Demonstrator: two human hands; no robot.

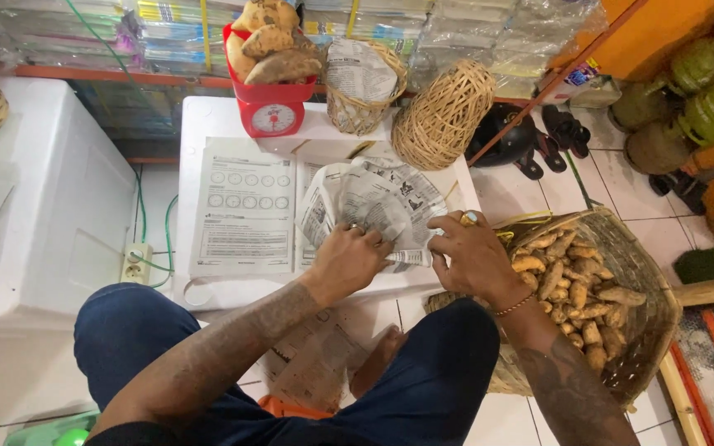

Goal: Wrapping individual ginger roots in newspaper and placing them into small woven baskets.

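**Wrapping at the white box**

Knees in dark jeans are closest to the lens, with a sheet of old newspaper (pixel 311 363) lying on the floor tiles between them. Just past that, both my hands are on a crumpled newspaper bundle (pixel 373 202) sitting on the white surface (pixel 200 124). Left hand (pixel 349 260) is pressed flat on the near edge, fingers curled over the paper. Right hand (pixel 473 256) pinches the right-hand corner, closed on the fold. They're close together, not quite touching.

Beside my right knee is a big woven basket (pixel 646 272) full of yellowish roots (pixel 572 289). Farther back on the surface: a printed sheet (pixel 245 206), a red scale (pixel 273 107) piled with tubers (pixel 268 45), and a small basket (pixel 365 111) lined with paper.

Looks like I'm mid-fold, closing up the packet. I can't tell what's inside. Next bit probably needs the loose right flap tucked under while the left keeps it pinned.
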